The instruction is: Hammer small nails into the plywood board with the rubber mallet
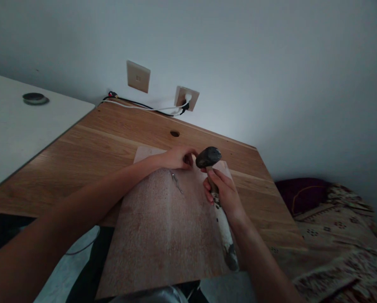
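My right hand (224, 189) is wrapped round a hammer (221, 223), gripping it high up, just under the dark head. The light, worn handle slants down toward me over the board's right side. My left hand (178, 158) rests near the far edge of a reddish-brown wooden board (163, 235), fingers curled and pinched close to the hammer head. Whatever sits between those fingertips is too small or hidden to name. A few thin silvery nails (177, 184) lie on the board just below my left hand.
Beneath the board is a wooden desk (254, 189) against the wall, with a cable hole (175, 133). Cables (137, 105) run along its back to a wall socket (187, 97). A white tabletop (27, 130) with a round dark object (35, 98) is at left; patterned fabric (333, 235) lies at right.
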A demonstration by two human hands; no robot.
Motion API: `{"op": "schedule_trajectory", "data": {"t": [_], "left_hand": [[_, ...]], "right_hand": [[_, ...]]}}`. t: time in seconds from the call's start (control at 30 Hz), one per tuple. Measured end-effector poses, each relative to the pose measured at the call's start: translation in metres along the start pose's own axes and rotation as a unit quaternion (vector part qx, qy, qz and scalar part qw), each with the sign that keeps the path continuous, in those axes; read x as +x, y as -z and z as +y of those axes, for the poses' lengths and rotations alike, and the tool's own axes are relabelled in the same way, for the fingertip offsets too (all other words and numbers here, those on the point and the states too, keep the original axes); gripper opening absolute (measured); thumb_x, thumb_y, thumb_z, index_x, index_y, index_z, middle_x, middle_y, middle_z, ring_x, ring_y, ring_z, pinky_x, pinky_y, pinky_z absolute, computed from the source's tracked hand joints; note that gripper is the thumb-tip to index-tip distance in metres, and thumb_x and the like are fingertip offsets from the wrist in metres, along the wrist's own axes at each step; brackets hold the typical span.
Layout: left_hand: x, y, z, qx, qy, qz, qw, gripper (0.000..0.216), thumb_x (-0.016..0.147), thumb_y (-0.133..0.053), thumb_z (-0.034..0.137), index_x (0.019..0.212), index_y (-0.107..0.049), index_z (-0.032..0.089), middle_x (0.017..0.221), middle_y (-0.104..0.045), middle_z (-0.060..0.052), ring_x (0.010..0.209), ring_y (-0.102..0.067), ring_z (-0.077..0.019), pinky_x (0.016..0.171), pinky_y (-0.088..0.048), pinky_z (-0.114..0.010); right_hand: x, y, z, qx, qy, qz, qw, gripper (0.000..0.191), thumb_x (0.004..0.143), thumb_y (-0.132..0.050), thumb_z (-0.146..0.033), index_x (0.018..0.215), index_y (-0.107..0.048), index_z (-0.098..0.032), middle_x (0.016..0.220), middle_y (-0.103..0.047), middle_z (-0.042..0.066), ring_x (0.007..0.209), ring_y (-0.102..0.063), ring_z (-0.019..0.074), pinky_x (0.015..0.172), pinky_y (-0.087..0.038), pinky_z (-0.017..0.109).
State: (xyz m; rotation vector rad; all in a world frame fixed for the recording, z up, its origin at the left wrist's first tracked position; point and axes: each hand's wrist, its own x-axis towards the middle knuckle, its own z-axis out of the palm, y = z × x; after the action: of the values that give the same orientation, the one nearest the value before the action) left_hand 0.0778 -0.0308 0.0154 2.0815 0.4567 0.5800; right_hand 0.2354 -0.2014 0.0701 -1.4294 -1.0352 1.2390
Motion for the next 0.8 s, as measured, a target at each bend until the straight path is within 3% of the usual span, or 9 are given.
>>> {"op": "schedule_trajectory", "data": {"t": [0.1,0.23,0.4,0.6,0.8], "left_hand": [[-0.002,0.004,0.004,0.024,0.008,0.0,1.0,0.035,0.075,-0.076,0.018,0.11,-0.07,0.016,0.086,-0.075,-0.003,0.075,-0.07,-0.0171,0.07,-0.05,-0.027],[-0.022,0.022,0.016,0.118,-0.008,-0.001,0.993,0.018,0.071,-0.07,0.013,0.089,-0.07,0.017,0.08,-0.071,-0.002,0.071,-0.065,-0.0162,0.066,-0.045,-0.027],[-0.054,0.044,0.031,0.199,-0.049,-0.104,0.973,0.008,0.072,-0.07,0.015,0.079,-0.069,0.019,0.078,-0.067,0.0,0.069,-0.059,-0.0145,0.065,-0.04,-0.027],[-0.057,0.038,0.031,0.219,-0.025,-0.14,0.965,0.008,0.08,-0.073,0.024,0.079,-0.068,0.019,0.078,-0.066,0.0,0.068,-0.057,-0.0139,0.065,-0.039,-0.027],[-0.051,0.036,0.03,0.217,-0.018,-0.153,0.964,0.02,0.084,-0.078,0.037,0.082,-0.069,0.02,0.079,-0.067,0.0,0.069,-0.058,-0.0148,0.064,-0.038,-0.027]], "right_hand": [[-0.005,0.001,-0.003,0.022,0.013,0.013,1.0,0.05,0.078,-0.077,-0.065,0.1,-0.064,-0.021,0.059,-0.05,-0.009,0.036,-0.043,0.0077,0.032,-0.032,0.021],[-0.015,0.004,0.003,0.021,-0.026,0.004,0.999,0.054,0.077,-0.077,-0.066,0.104,-0.065,-0.02,0.058,-0.05,-0.009,0.036,-0.044,0.0086,0.031,-0.034,0.022],[-0.03,0.006,0.018,0.011,-0.079,-0.005,0.997,0.06,0.075,-0.077,-0.07,0.103,-0.064,-0.019,0.058,-0.051,-0.009,0.035,-0.042,0.0084,0.03,-0.034,0.022],[-0.036,0.003,0.026,0.001,-0.096,0.006,0.995,0.064,0.071,-0.078,-0.074,0.101,-0.063,-0.02,0.058,-0.051,-0.009,0.035,-0.041,0.0084,0.029,-0.033,0.021],[-0.036,0.001,0.03,-0.021,-0.076,0.014,0.997,0.063,0.076,-0.072,-0.074,0.106,-0.063,-0.02,0.059,-0.053,-0.008,0.037,-0.042,0.0092,0.031,-0.034,0.022]]}}
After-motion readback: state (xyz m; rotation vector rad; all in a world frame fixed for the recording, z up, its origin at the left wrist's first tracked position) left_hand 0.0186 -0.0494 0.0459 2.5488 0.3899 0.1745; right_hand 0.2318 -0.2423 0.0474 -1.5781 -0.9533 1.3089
